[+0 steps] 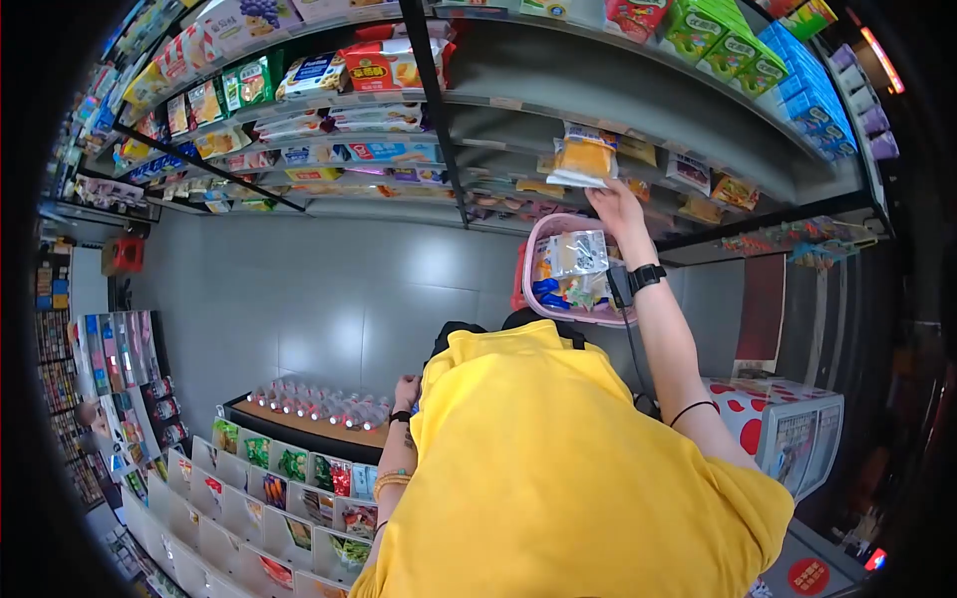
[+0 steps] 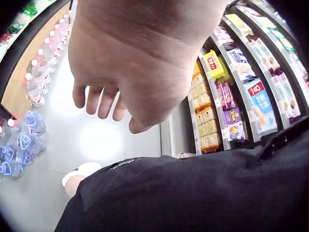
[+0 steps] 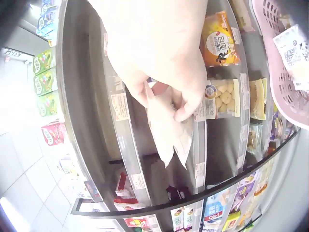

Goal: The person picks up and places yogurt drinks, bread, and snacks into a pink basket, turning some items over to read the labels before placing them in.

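Note:
My right hand (image 1: 618,209) pinches the edge of a packaged bread (image 1: 586,157), a clear-and-white packet with an orange-yellow middle, in front of the shelf (image 1: 503,104). In the right wrist view, thumb and fingers close on the crimped end of this packet (image 3: 166,123), and the hand hides much of it. Just below, a pink basket (image 1: 530,244) holds several packets, one with a clear wrapper and printed label. My left hand (image 2: 130,72) hangs beside the black trousers (image 2: 159,193), fingers loosely extended and holding nothing.
Packaged snacks (image 1: 384,65) fill shelves on the left; green boxes (image 1: 713,40) stand at upper right. Bagged round snacks (image 3: 224,99) lie near the right hand. Water bottles (image 1: 319,401) line a low ledge behind, next to snack bins (image 1: 239,513). A white cabinet (image 1: 797,439) stands at right.

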`<state>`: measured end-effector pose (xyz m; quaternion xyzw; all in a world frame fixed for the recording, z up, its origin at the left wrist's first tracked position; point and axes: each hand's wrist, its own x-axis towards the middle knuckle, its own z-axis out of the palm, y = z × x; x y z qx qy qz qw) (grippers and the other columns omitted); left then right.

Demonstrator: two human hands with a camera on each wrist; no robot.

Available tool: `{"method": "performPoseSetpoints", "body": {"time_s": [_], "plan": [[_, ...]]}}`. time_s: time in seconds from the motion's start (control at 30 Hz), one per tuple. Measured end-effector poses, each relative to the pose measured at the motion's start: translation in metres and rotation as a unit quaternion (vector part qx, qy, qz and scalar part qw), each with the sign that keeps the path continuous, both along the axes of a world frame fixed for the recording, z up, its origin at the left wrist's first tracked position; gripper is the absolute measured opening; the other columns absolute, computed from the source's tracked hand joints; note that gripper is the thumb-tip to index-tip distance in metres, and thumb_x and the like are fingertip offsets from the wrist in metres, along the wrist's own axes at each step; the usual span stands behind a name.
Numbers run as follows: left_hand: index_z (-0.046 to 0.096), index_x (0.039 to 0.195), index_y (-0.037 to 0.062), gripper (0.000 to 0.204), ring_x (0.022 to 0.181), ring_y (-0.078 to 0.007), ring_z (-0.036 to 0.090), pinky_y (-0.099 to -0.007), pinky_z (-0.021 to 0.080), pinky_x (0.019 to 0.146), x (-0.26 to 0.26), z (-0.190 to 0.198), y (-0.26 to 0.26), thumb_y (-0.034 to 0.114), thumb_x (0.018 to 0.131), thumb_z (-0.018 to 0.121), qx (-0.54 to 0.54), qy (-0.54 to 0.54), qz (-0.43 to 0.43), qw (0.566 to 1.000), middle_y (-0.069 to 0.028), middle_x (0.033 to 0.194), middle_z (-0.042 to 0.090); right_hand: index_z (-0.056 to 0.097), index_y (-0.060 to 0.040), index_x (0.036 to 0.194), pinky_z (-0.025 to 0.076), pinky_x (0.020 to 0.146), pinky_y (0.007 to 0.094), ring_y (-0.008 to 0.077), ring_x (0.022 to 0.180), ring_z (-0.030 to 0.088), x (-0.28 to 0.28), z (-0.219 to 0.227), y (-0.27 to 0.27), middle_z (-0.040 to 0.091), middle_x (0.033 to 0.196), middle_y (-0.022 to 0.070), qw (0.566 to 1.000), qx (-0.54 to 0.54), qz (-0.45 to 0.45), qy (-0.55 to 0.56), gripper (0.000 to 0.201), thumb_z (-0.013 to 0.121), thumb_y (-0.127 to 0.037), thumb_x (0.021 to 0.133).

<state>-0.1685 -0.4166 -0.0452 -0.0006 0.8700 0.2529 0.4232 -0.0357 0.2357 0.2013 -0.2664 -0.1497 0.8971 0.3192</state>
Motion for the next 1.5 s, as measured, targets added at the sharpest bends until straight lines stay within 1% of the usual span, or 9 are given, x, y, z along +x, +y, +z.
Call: {"method": "performPoseSetpoints", "body": {"time_s": [0.3,0.43,0.7,1.0,1.1,1.2,1.33,1.43,1.5], "plan": [[0.066,0.107,-0.0010,0.046,0.102,-0.0345,0.065,-0.0389,0.050,0.090,-0.040,-0.010,0.018,0.038,0.083,0.064,0.005,0.006,-0.058,0.998,-0.0218,0.103,0.069,0.049,0.0017,0.127,0.042,0.103,0.0457,0.0301,0.121,0.052,0.095,0.027,-0.067,0.056,0.129,0.0162,0.981,0.126,0.091,-0.119,0.039,0.055,-0.004,0.089],[0.063,0.112,-0.0011,0.047,0.103,-0.0349,0.065,-0.0392,0.050,0.091,-0.059,-0.009,0.029,0.036,0.083,0.063,0.009,0.026,-0.135,0.990,-0.0217,0.105,0.068,0.047,0.0024,0.126,0.049,0.093,0.0425,0.0278,0.110,0.060,0.133,-0.018,-0.096,0.059,0.122,0.0156,0.976,0.059,0.093,-0.186,0.040,0.056,-0.002,0.087],[0.063,0.112,-0.0013,0.049,0.103,-0.0353,0.064,-0.0396,0.050,0.091,-0.074,-0.006,0.033,0.039,0.084,0.064,0.007,0.057,-0.141,0.988,-0.0220,0.105,0.068,0.052,-0.0036,0.110,0.053,0.085,0.0391,0.0251,0.097,0.064,0.141,-0.092,-0.124,0.063,0.105,0.0129,0.940,0.000,0.115,-0.321,0.030,0.064,-0.005,0.082],[0.064,0.108,-0.0022,0.048,0.102,-0.0342,0.065,-0.0387,0.050,0.090,-0.045,0.013,0.012,0.038,0.083,0.065,-0.004,0.003,-0.092,0.996,-0.0223,0.103,0.069,0.051,-0.0044,0.117,0.052,0.087,0.0382,0.0246,0.101,0.062,0.121,-0.166,-0.118,0.063,0.106,0.0120,0.950,-0.048,0.108,-0.288,0.037,0.064,-0.003,0.083],[0.064,0.107,-0.0025,0.047,0.101,-0.0345,0.066,-0.0384,0.050,0.089,-0.036,0.006,-0.007,0.038,0.082,0.065,-0.025,0.014,-0.081,0.996,-0.0228,0.101,0.069,0.054,-0.0028,0.114,0.055,0.074,0.0356,0.0224,0.088,0.065,0.123,-0.165,-0.124,0.063,0.099,0.0100,0.823,0.090,0.264,-0.495,0.036,0.068,-0.006,0.081],[0.064,0.107,-0.0027,0.047,0.101,-0.0345,0.066,-0.0384,0.050,0.089,-0.034,0.015,-0.011,0.038,0.082,0.065,-0.031,-0.009,-0.065,0.997,-0.0232,0.102,0.069,0.062,0.0000,0.099,0.051,0.051,0.0333,0.0192,0.057,0.061,0.120,-0.173,-0.142,0.064,0.077,0.0088,0.780,0.148,0.186,-0.579,0.025,0.070,-0.004,0.076],[0.065,0.106,-0.0019,0.046,0.101,-0.0343,0.066,-0.0383,0.050,0.089,-0.036,0.026,-0.009,0.038,0.083,0.064,-0.029,-0.038,-0.085,0.995,-0.0231,0.102,0.069,0.066,-0.0011,0.081,0.049,0.049,0.0302,0.0161,0.057,0.061,0.139,-0.173,-0.157,0.064,0.069,0.0071,0.802,0.206,0.180,-0.531,0.011,0.072,-0.005,0.073],[0.066,0.106,-0.0012,0.045,0.099,-0.0336,0.066,-0.0381,0.050,0.089,-0.038,0.016,-0.005,0.038,0.084,0.063,-0.025,0.002,-0.100,0.995,-0.0222,0.100,0.070,0.064,-0.0038,0.079,0.046,0.048,0.0260,0.0140,0.055,0.060,0.162,-0.174,-0.168,0.064,0.070,0.0052,0.752,0.241,0.262,-0.555,0.011,0.074,-0.006,0.075],[0.066,0.106,-0.0011,0.045,0.100,-0.0335,0.066,-0.0380,0.050,0.089,-0.042,0.014,0.003,0.038,0.084,0.063,-0.024,0.003,-0.115,0.993,-0.0222,0.101,0.069,0.063,-0.0050,0.072,0.045,0.048,0.0255,0.0132,0.053,0.059,0.181,-0.177,-0.179,0.063,0.065,0.0036,0.768,0.250,0.254,-0.533,0.012,0.075,-0.006,0.074]]}}
